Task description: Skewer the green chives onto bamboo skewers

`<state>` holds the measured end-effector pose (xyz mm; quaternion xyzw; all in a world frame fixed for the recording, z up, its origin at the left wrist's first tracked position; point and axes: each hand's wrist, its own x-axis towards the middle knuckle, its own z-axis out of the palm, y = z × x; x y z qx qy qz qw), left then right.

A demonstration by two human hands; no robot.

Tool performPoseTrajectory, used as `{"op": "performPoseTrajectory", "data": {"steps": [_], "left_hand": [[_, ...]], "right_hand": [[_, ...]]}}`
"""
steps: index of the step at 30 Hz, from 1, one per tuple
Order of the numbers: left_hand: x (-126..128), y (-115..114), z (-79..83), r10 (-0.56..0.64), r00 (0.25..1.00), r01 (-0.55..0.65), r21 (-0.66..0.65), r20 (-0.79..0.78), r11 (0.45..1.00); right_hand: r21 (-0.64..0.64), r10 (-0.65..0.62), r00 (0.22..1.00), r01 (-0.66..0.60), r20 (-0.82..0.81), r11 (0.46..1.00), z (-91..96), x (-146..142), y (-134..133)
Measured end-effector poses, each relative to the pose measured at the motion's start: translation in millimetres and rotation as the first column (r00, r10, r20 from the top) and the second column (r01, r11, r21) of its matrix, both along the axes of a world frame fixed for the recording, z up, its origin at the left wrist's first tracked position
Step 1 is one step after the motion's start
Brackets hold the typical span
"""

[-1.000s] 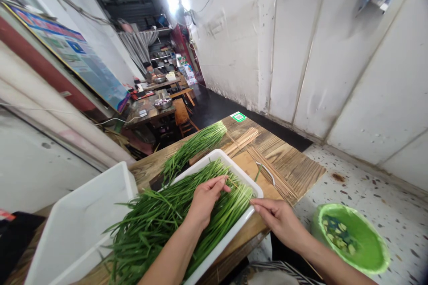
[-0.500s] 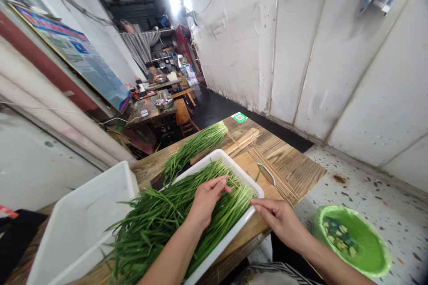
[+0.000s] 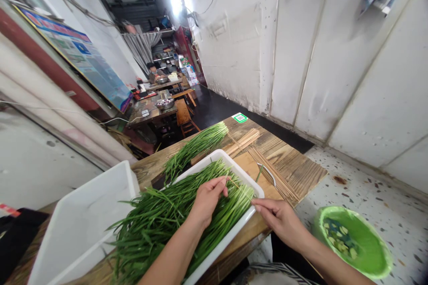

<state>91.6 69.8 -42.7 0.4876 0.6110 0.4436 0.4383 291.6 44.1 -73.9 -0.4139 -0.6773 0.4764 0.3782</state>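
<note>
Long green chives (image 3: pixel 174 205) with pale stem ends fill a white plastic tray (image 3: pixel 219 249). Over the pale ends, my left hand (image 3: pixel 209 198) is closed, thumb and forefinger pinched on a thin tan bamboo skewer (image 3: pixel 236 184) that slants toward my other hand. My right hand (image 3: pixel 279 220) is also closed in a pinch, its fingertips at the stem ends beside the tray's right rim. What lies between those fingertips is too small to make out.
Behind the tray lie another chive bunch (image 3: pixel 200 142) and loose bamboo skewers (image 3: pixel 272 171). A cutting board (image 3: pixel 249 164) sits partly under the tray. Left is a second white tray (image 3: pixel 90 213); a green-lined bin (image 3: pixel 371 240) stands on the floor at right. A person sits at a far table.
Both hands keep nearly the same pinched poses over the chives. The whole view has shifted very slightly.
</note>
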Motion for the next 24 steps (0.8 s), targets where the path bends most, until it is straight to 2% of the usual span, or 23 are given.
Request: {"op": "performPoseTrajectory", "data": {"steps": [6, 14, 24], "left_hand": [[0.6, 0.0, -0.1, -0.029, 0.999, 0.029, -0.025, -0.013, 0.999], [-1.0, 0.2, -4.8, -0.033, 0.996, 0.038, 0.050, -0.088, 0.998], [2.3, -1.6, 4.6, -0.081, 0.984, 0.094, 0.076, -0.156, 0.993]], "right_hand": [[0.008, 0.002, 1.000, -0.002, 0.007, 1.000, -0.2, -0.8, 0.3], [0.031, 0.001, 1.000, -0.002, 0.020, 1.000, 1.0, -0.9, -2.2], [0.020, -0.014, 1.000, 0.014, -0.001, 1.000, 2.5, -1.7, -1.8]]}}
